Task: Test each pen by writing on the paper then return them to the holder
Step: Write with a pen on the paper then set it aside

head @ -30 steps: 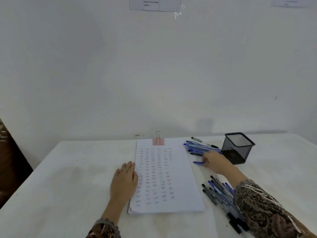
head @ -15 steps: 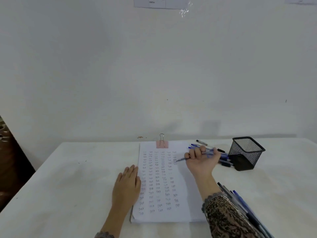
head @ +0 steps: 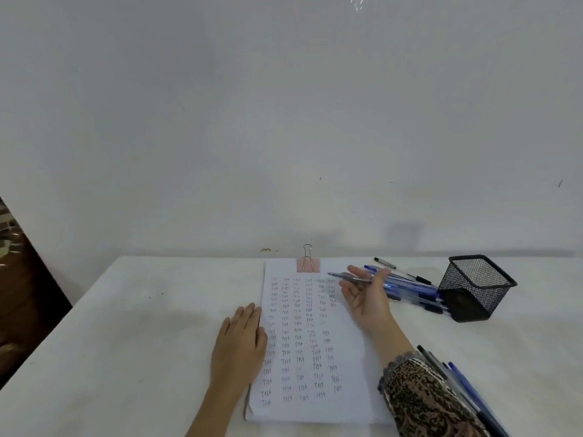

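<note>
A stack of white paper (head: 347,357), covered in rows of small written words, lies in the middle of the table. My left hand (head: 241,342) rests flat on its left edge. My right hand (head: 367,299) hovers palm-up over the paper's upper right and holds a pen (head: 348,276) across its fingers, tip pointing left. A pile of blue pens (head: 413,293) lies just behind that hand. The black mesh holder (head: 476,287) stands to their right; I see no pens in it.
A pink binder clip (head: 308,264) holds the paper's top edge. More blue and black pens (head: 457,380) lie by my right sleeve at the lower right. A white wall runs along the table's far edge. The table's left edge drops to a dark floor.
My right hand picked a pen off the pile near the holder and carried it left over the paper, then turned palm-up. My left hand stayed on the paper's edge.
</note>
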A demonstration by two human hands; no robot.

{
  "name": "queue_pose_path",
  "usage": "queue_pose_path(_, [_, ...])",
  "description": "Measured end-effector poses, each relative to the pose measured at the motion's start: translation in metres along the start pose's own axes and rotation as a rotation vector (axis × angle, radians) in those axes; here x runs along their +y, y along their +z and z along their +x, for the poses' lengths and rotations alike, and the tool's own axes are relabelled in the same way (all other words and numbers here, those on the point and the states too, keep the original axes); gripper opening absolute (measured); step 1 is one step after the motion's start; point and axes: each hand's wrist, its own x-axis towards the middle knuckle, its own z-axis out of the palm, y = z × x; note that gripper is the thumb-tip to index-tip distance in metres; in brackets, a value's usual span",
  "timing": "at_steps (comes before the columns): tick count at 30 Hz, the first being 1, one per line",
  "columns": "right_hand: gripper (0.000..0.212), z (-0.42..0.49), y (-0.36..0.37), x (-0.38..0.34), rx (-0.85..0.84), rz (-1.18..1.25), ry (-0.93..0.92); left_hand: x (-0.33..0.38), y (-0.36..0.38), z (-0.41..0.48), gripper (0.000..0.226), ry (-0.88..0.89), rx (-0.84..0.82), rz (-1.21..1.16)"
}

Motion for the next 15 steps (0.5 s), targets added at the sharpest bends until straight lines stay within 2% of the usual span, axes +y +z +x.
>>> queue_pose_path(3, [0.018, -0.002, 0.001, 0.002, -0.065, -0.065, -0.022, 0.0, 0.0, 0.0, 0.096, 0.002, -0.003, 0.01])
queue_pose_path(5, [0.026, 0.0, -0.001, 0.004, -0.077, -0.257, -0.079, 0.0, 0.0, 0.0, 0.096, -0.001, -0.006, 0.0])
queue_pose_path(9, [0.051, 0.002, -0.005, 0.014, 0.001, -0.613, -0.342, 0.0, 0.001, -0.001, 0.094, 0.002, -0.002, -0.011])
queue_pose_path(12, [0.057, -0.007, -0.001, 0.019, 0.033, -0.731, -0.452, 0.0, 0.001, -0.001, 0.094, 0.001, 0.005, -0.009])
queue_pose_path(15, [0.056, -0.012, 0.005, 0.019, -0.023, -0.766, -0.434, 0.0, 0.001, -0.001, 0.094, -0.007, 0.007, -0.029])
